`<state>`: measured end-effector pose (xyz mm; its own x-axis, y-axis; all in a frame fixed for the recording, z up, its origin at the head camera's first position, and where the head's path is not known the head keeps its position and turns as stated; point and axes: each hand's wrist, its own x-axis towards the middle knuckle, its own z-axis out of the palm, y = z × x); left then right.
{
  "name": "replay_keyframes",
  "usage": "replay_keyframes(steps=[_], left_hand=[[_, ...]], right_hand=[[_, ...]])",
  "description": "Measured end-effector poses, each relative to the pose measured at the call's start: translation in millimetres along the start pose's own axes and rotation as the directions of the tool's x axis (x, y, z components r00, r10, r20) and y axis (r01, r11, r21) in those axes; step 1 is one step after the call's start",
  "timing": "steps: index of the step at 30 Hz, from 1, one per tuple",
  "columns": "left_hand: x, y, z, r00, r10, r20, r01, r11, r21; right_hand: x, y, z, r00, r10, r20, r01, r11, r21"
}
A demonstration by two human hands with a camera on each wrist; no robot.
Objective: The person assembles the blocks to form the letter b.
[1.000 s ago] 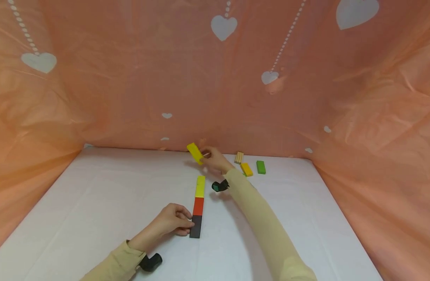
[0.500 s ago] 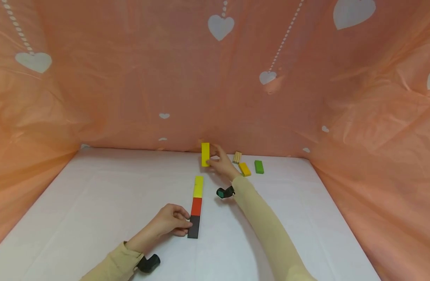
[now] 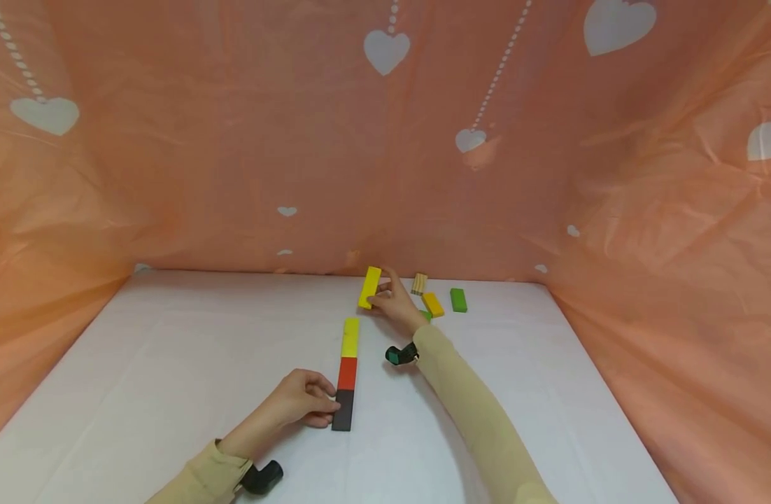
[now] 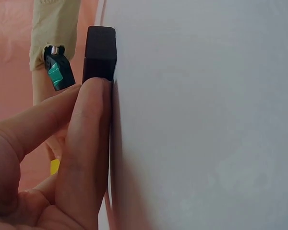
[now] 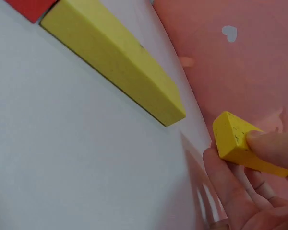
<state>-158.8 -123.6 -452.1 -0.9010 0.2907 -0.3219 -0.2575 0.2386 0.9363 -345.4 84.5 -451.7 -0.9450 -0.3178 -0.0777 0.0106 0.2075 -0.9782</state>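
A row of wooden blocks lies end to end on the white table: a black block (image 3: 343,413) nearest, a red block (image 3: 347,374) in the middle, a lighter yellow block (image 3: 350,337) farthest. My left hand (image 3: 303,399) rests its fingertips against the left side of the black block, thumb at its top edge; the left wrist view shows the block's near end just past the fingers. Beyond the row, my right hand (image 3: 396,302) pinches a yellow block (image 5: 240,143) between thumb and fingers, raised and tilted. The row's far end stands apart from it.
At the back right lie an orange-yellow block (image 3: 432,304), a green block (image 3: 458,300) and a bundle of plain wood pieces (image 3: 419,283). Another green block (image 3: 426,315) is partly hidden by the right wrist. An orange curtain (image 3: 234,140) encloses the table's back and sides.
The yellow block in my right hand has turned from leaning left through upright to leaning right, and has come lower. My left hand stays at the black block.
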Motion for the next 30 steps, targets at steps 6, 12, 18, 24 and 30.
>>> replay_keyframes(steps=[6,12,18,24,30], left_hand=[[-0.6,0.2,-0.2,1.000,0.007,0.005,-0.007,1.000,-0.002],[-1.7,1.1,1.1,1.000,-0.008,-0.009,0.008,1.000,-0.005],[-1.8,2.8,3.0,1.000,-0.020,-0.024,0.020,1.000,0.009],[-0.3,2.5,2.4,1.000,-0.010,-0.018,0.010,1.000,0.007],[-0.1,1.7,1.1,1.000,-0.011,-0.013,0.011,1.000,-0.015]], right_hand=[[0,4,3,0.999,0.028,-0.033,-0.028,1.000,0.005],[0,7,7,0.998,0.056,-0.015,-0.056,0.998,0.006],[-1,5,11,0.998,0.061,-0.015,-0.061,0.998,0.003],[0,2,15,0.999,0.043,-0.023,-0.044,0.998,-0.038],[4,0,18,1.000,0.023,-0.002,-0.023,0.995,-0.098]])
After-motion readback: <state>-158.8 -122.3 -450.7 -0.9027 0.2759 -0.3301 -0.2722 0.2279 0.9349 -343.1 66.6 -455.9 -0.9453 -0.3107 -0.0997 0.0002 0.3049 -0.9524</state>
